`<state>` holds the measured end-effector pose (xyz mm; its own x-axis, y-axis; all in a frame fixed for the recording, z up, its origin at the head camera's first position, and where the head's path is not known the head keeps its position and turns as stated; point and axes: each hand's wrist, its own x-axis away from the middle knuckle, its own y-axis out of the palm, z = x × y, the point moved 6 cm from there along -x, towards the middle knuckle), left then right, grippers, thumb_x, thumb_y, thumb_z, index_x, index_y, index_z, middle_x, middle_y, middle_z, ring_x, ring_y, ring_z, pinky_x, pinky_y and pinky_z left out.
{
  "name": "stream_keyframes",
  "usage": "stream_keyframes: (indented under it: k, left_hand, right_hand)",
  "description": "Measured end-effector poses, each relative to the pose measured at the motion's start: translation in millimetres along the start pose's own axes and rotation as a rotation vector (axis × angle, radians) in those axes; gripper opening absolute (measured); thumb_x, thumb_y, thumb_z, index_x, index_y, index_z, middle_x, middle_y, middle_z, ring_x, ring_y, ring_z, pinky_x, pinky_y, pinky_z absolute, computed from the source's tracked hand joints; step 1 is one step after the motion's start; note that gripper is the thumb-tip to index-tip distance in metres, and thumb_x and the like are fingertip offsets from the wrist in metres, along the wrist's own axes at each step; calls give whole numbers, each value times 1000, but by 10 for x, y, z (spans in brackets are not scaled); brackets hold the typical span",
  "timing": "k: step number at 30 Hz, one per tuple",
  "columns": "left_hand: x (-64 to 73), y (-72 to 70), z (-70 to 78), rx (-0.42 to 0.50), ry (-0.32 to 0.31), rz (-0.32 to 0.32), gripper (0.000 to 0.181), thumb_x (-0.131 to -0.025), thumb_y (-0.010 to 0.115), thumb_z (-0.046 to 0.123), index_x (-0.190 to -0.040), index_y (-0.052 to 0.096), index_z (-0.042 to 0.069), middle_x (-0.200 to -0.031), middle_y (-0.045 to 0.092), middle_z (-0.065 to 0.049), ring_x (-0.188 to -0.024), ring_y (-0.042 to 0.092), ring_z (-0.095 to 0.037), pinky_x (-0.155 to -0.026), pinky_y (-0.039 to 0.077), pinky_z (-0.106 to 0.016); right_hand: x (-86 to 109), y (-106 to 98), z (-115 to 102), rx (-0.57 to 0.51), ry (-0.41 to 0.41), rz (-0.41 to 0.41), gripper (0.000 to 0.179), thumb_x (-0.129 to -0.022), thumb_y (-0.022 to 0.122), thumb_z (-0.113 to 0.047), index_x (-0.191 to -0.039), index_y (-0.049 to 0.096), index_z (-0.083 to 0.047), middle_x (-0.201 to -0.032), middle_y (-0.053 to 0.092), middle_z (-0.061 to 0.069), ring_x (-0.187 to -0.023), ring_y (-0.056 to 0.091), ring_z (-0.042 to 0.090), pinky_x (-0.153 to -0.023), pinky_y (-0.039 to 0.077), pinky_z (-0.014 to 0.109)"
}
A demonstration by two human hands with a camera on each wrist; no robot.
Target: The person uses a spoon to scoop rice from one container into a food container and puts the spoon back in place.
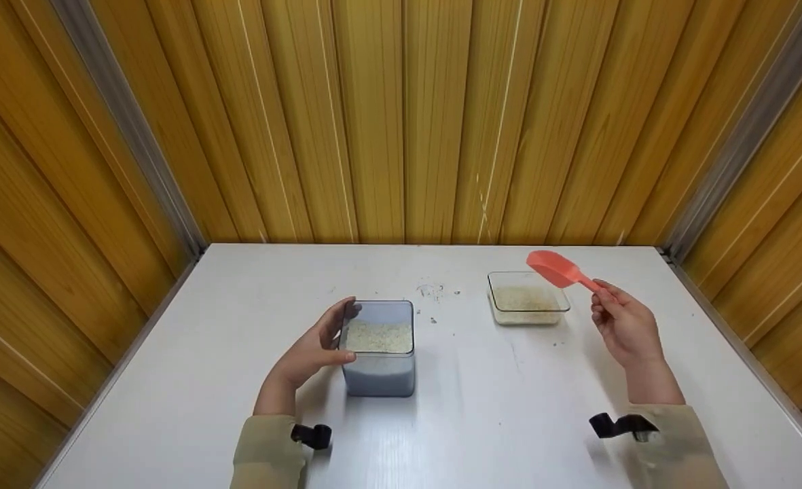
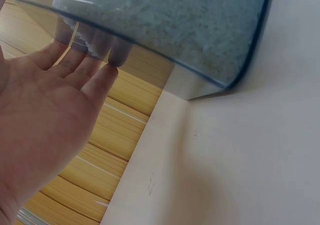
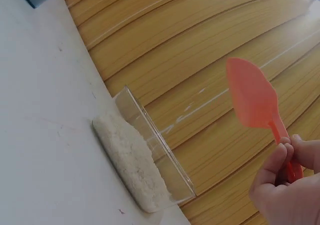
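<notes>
Scoop [image 1: 555, 269], red, one item. Places referred to the glass dish [image 1: 530, 310].

Head view: the scoop is held up by the right hand [image 1: 628, 333], its bowl seen across the dish's far right corner. The handle is pinched between thumb and fingers, with no slack made out. Long axis: from the grip leftward and away from the wearer, bowl foremost. The right hand lies just right of the dish and is much the nearer; the left hand [image 1: 312, 346] lies well to its left, beyond the tall box [image 1: 379, 388]. The box is grasped at its left side, thumb on the near face, fingers at the far corner. Grain is seen in both vessels.

Left wrist view: fingers are laid against the box wall and partly seen through it. Neither dish nor scoop is shown.

Right wrist view: the pinch is confirmed. A gap is seen between scoop and dish, so the bowl is judged to be raised above the dish, not resting on it. This offset, bowl to dish, is judged the governing relation. Whether the bowl is loaded cannot be told.
</notes>
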<state>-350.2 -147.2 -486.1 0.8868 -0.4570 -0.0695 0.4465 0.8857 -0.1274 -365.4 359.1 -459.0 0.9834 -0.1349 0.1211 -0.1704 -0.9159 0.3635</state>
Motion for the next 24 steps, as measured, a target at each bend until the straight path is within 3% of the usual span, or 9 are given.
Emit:
stream_keyframes:
  k: [4, 12, 24]
  left_hand:
    - [-2, 4, -1, 7, 3, 0, 110, -81, 87, 22, -165, 17, 18, -174, 14, -9, -163, 2, -31, -130, 5, -58]
    - [-8, 7, -6, 4, 0, -10, 111, -81, 87, 23, -166, 15, 17, -175, 9, -10, -163, -2, -31, -131, 4, -55]
    - [-7, -7, -16, 0, -8, 9, 110, -81, 88, 21, -165, 18, 18, -174, 18, -8, -163, 3, -29, -131, 5, -54]
  right_hand:
    - [46, 151, 12, -37, 2, -102, 12, -100, 64, -23, -110, 70, -21, -89, 64, -5, -82, 56, 6, -75, 53, 14]
    - [150, 449, 47, 28, -51, -202, 15, -105, 58, -18, -112, 71, -21, -89, 63, -5, -78, 57, 3, -71, 52, 12]
    - [363, 842, 53, 172, -90, -230, 15, -106, 58, -17, -115, 69, -18, -87, 65, -7, -80, 57, 4, -70, 52, 13]
